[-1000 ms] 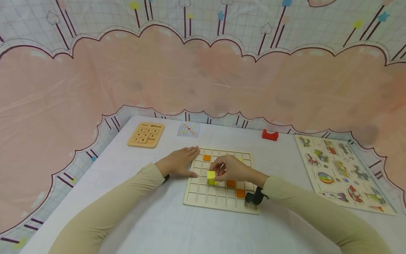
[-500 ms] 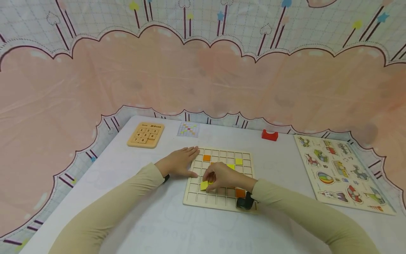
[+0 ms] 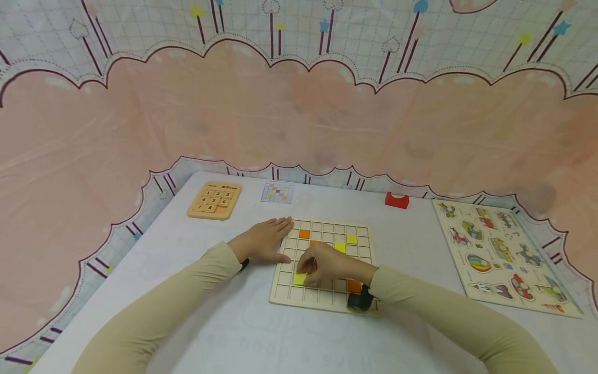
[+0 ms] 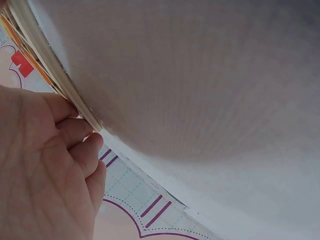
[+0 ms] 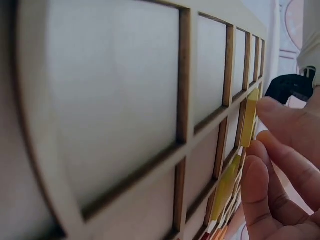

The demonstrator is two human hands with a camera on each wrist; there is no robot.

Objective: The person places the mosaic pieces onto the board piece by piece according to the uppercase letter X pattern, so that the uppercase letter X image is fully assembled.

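Note:
In the head view, my left hand point(image 3: 264, 240) lies spread at the left edge of the wooden grid board point(image 3: 285, 295), its thumb over the border. The left wrist view shows fingers of that left hand point(image 4: 60, 145) against the board's edge point(image 4: 65, 85). My right hand point(image 3: 327, 264) reaches over the board with curled fingers, pinching a yellow square tile point(image 3: 299, 279) down at a cell in the left part. In the right wrist view, the thumb and fingertips of my right hand point(image 5: 280, 165) meet this yellow tile point(image 5: 250, 117), and another yellow tile point(image 5: 226, 187) sits beyond it.
Orange tiles point(image 3: 304, 234) and more yellow tiles point(image 3: 351, 238) sit in other cells. Behind the board lie a pattern card point(image 3: 277, 192) and a wooden number puzzle point(image 3: 215, 200). A red notched block point(image 3: 397, 200) stands back right; a picture puzzle board point(image 3: 481, 244) lies at right.
My right hand has moved left and toward the front of the board with the yellow tile, which has gone from raised and tilted to flat at a cell. The left hand has stayed put.

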